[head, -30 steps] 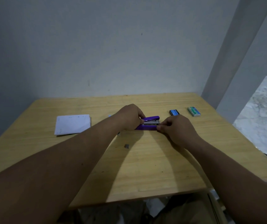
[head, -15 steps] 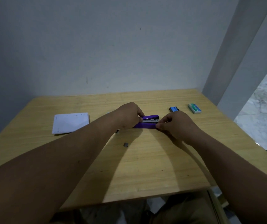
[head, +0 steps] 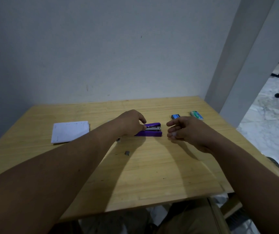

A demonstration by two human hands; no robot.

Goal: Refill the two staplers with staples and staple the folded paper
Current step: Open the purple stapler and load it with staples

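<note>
A purple stapler (head: 151,130) lies on the wooden table (head: 152,174) with its metal magazine showing between the top and the base. My left hand (head: 130,123) grips its left end, fingers on the top. My right hand (head: 185,130) hovers just right of the stapler, fingers loosely curled, apart from it and holding nothing. The folded white paper (head: 70,131) lies flat at the left. A small blue staple box (head: 176,116) and a green staple box (head: 196,115) sit behind my right hand. A short strip of staples (head: 127,153) lies in front of the stapler.
A small dark object (head: 118,139) peeks out beside my left forearm. The table's back edge meets a grey wall; a pillar stands at the right. Beyond the right table edge is a marbled floor (head: 270,132).
My right hand has let go of the stapler's right end and drawn back to the right. My left hand stays on the stapler.
</note>
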